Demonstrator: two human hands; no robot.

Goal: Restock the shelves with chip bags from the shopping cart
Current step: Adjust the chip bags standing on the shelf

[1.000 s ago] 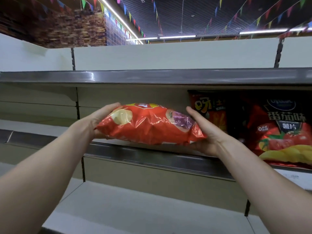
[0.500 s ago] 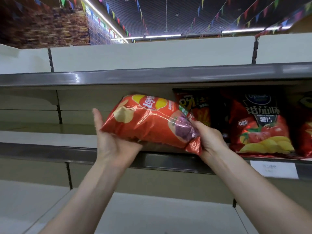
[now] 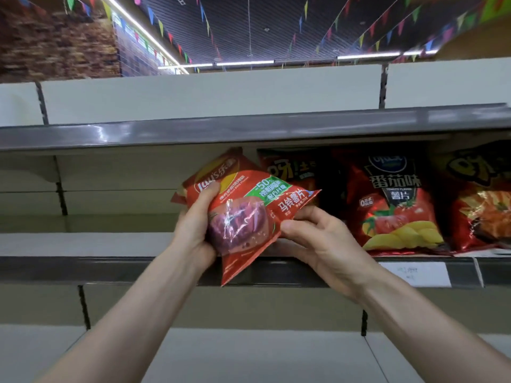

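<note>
Facing a long grey metal shelf (image 3: 83, 268) with cream back panels, bare along its left stretch and stocked on the right. Standing upright side by side on that right part: a red foil tomato-flavour chip bag (image 3: 392, 200), an orange-and-black snack bag (image 3: 481, 205) to its right, and a second orange-and-black bag (image 3: 290, 167) to its left, partly hidden.

Just near of the shelf's lip, left of that row, holding a glossy red plastic chip bag with a purple picture (image 3: 243, 214). Tilted, one corner up toward the far side, the lowest corner hanging below the rim, not yet resting on the shelf.

Left hand (image 3: 193, 233) wrapped round the bag's left side, thumb across the front. Right hand (image 3: 318, 244) pinching the lower right edge between thumb and curled fingers. Small white paper price label (image 3: 414, 273) on the rim below the tomato bag. No cart in view.

Judged as the placing step for this bag. Next, probably: turn upright, face forward, slide far into the gap beside the leftmost stocked bag, then release both hands. Calls for a light hold on slippery, puffed foil.
</note>
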